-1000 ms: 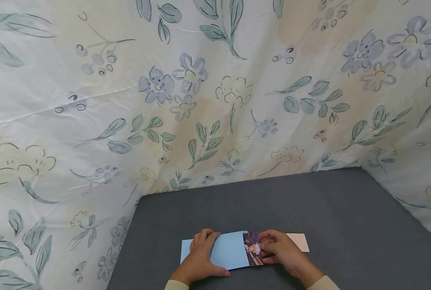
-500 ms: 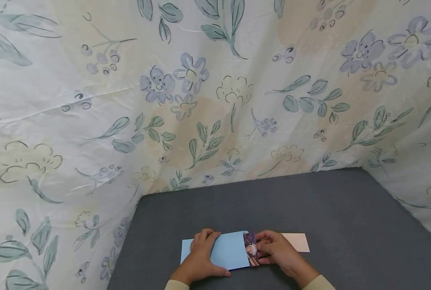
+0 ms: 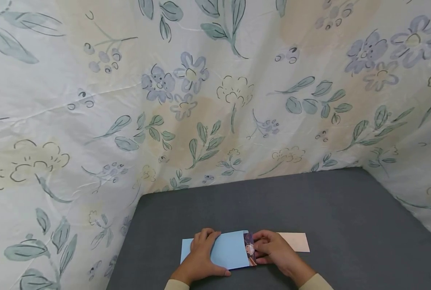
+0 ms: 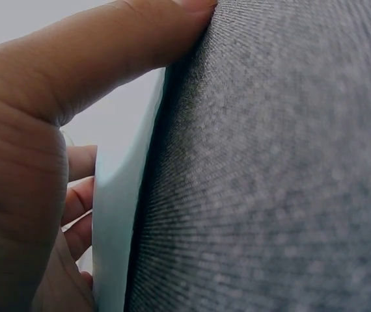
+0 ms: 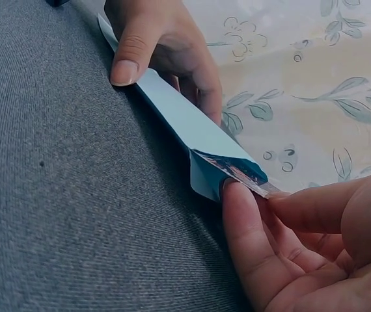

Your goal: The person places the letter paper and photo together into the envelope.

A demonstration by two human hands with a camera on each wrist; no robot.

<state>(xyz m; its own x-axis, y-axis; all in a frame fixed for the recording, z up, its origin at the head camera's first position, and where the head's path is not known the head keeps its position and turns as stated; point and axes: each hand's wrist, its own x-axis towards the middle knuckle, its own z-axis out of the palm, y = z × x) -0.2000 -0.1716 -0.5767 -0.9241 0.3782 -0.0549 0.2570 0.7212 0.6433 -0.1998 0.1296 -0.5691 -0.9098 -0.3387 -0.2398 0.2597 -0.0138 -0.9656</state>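
A light blue envelope (image 3: pixel 228 251) lies on the grey table (image 3: pixel 309 205) near its front edge. My left hand (image 3: pixel 199 257) grips its left part, thumb on the near edge and fingers curled over the top; the right wrist view shows the same hand (image 5: pixel 156 45) on the envelope (image 5: pixel 179 114). A printed photo card (image 3: pixel 249 249) sticks out of the envelope's right opening by a narrow strip. My right hand (image 3: pixel 273 249) pinches that card (image 5: pixel 247 174) between thumb and fingers. In the left wrist view, only my thumb (image 4: pixel 94 52) and the envelope's edge (image 4: pixel 117 221) show.
A pale pink paper slip (image 3: pixel 297 241) lies flat just right of my right hand, partly under it. A floral cloth (image 3: pixel 201 100) walls off the back, left and right of the table. The grey surface stretches bare behind and to the right of the envelope.
The right hand has slid the photo card leftward, deeper into the envelope, so less of it shows. The left hand and the envelope have stayed put.
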